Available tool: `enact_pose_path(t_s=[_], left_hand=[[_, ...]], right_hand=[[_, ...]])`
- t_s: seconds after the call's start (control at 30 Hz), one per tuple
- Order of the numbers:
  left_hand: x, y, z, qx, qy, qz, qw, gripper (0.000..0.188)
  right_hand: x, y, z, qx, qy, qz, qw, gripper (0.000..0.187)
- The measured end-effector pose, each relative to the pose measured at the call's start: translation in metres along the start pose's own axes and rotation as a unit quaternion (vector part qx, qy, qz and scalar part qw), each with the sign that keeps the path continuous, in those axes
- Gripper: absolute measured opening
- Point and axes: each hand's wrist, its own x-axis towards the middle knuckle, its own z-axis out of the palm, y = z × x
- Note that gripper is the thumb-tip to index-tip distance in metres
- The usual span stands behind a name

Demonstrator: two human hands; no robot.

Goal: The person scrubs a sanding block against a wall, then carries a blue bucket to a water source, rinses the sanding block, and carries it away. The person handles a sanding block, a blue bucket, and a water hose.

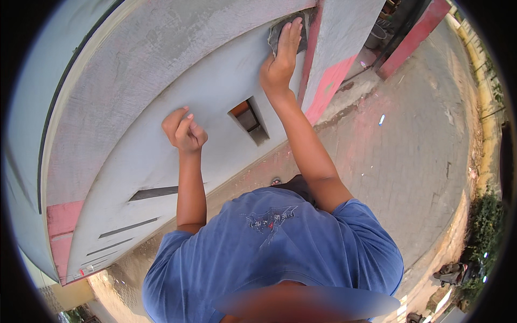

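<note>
High up by the wall's corner, my right hand [285, 54] lies with fingers together and stretched, pressing a dark grey piece of sandpaper [277, 32] flat against the pale wall [215, 81]. The sandpaper has a ragged edge, and part of it is hidden under the palm. Further left, my left hand [184, 129] is held up in front of the same wall with its fingers curled in. No object shows in it; whether its knuckles touch the wall I cannot tell.
A small square opening [249, 119] in the wall sits between my arms. Several narrow slots [153, 192] run along the wall to the lower left. A pink-and-grey pillar [336, 70] rises at the right, beside a doorway. Paved ground [398, 156] stretches right toward parked motorcycles [451, 273].
</note>
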Motion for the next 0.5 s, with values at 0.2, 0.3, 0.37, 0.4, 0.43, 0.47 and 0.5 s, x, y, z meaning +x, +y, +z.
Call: enact_pose_path(t_s=[0.2, 0.3, 0.37, 0.4, 0.43, 0.47, 0.5], left_hand=[[-0.001, -0.004, 0.006, -0.027, 0.055, -0.005, 0.998, 0.021], [0.001, -0.003, 0.007, -0.027, 0.059, 0.0, 0.998, 0.022], [0.002, -0.002, 0.007, -0.038, 0.059, -0.004, 0.998, 0.022], [0.003, -0.002, 0.007, -0.043, 0.055, -0.006, 0.998, 0.022], [0.002, -0.001, 0.004, -0.038, 0.044, -0.007, 0.998, 0.021], [0.002, 0.0, 0.003, -0.032, 0.031, -0.006, 0.999, 0.02], [0.003, 0.0, 0.003, -0.024, 0.025, -0.005, 0.999, 0.019]], right_hand=[[-0.172, 0.05, -0.03, -0.022, -0.073, 0.263, 0.962, 0.051], [-0.21, 0.046, -0.055, -0.034, -0.209, 0.553, 0.806, 0.044], [-0.192, 0.027, -0.059, 0.032, -0.14, 0.462, 0.875, 0.043], [-0.174, 0.013, -0.057, 0.052, -0.108, 0.44, 0.89, 0.042], [-0.154, 0.002, -0.056, 0.07, -0.046, 0.324, 0.942, 0.042], [-0.13, -0.005, -0.052, 0.073, -0.001, 0.195, 0.978, 0.043], [-0.104, -0.007, -0.049, 0.094, 0.035, 0.131, 0.986, 0.048]])
